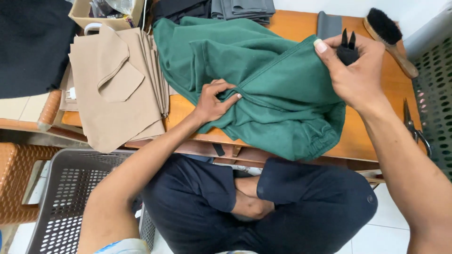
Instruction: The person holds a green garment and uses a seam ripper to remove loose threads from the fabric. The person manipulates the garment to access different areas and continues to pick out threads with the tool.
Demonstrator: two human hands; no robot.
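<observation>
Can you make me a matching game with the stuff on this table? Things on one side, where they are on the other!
Things:
1. green garment
2. tan fabric pieces
3. brush
4. scissors

Places:
A. far right corner of the table
B. stacked on the left
C. right edge of the table, by the forearm
D. pinched by both hands, left hand and right hand

Pairs: 1-D, 2-B, 3-A, 4-C

We see one package: an open tan cardboard box [106, 16] at the far left. It holds dark, glossy items.

Garment [278, 94] green — cut pieces [117, 89] tan — snips [347, 49] black.
</observation>
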